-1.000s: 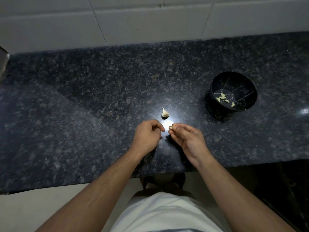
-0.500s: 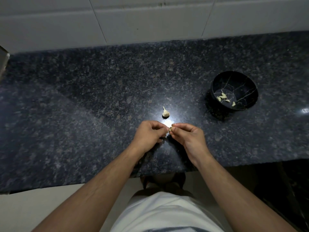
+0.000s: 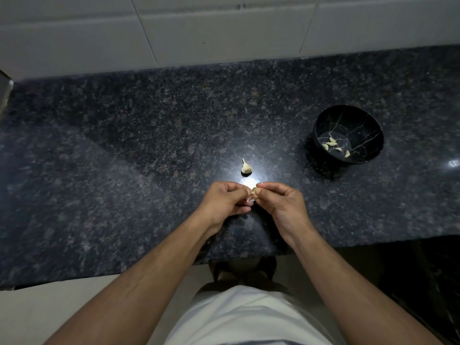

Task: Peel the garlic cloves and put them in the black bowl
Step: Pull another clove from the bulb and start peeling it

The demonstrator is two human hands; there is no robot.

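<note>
Pale and small, one garlic clove [image 3: 254, 190] is sitting pinched between the fingertips of the left hand [image 3: 224, 204] and the right hand [image 3: 283, 204], above the worktop's [image 3: 124, 170] front edge; a second earlier the hands were apart and only the right was gripping it. One garlic remnant [image 3: 246, 167] is lying just beyond the hands. Toward the worktop's right edge, one black bowl [image 3: 348, 134] is holding about five peeled cloves [image 3: 332, 143]. The fingers are hiding most of the clove, so its skin is hard to judge.
</note>
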